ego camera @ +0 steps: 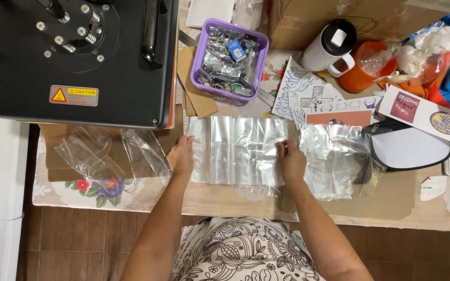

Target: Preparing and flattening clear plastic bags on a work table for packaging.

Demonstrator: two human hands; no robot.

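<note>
A clear, shiny plastic bag (240, 151) lies flat on the table in front of me. My left hand (182, 156) rests on its left edge, fingers curled down on the plastic. My right hand (290, 158) pinches its right edge. Just right of that hand lies a stack of more clear plastic bags (332, 158). To the left, loose clear bags (110, 153) lie crumpled over brown cardboard.
A black heat press (79, 62) fills the far left. A purple basket (230, 57) of small packed items stands behind the bag. Printed paper sheets (308, 96), a white tumbler (332, 47), an orange mug (365, 70) and a cardboard box (339, 18) crowd the back right.
</note>
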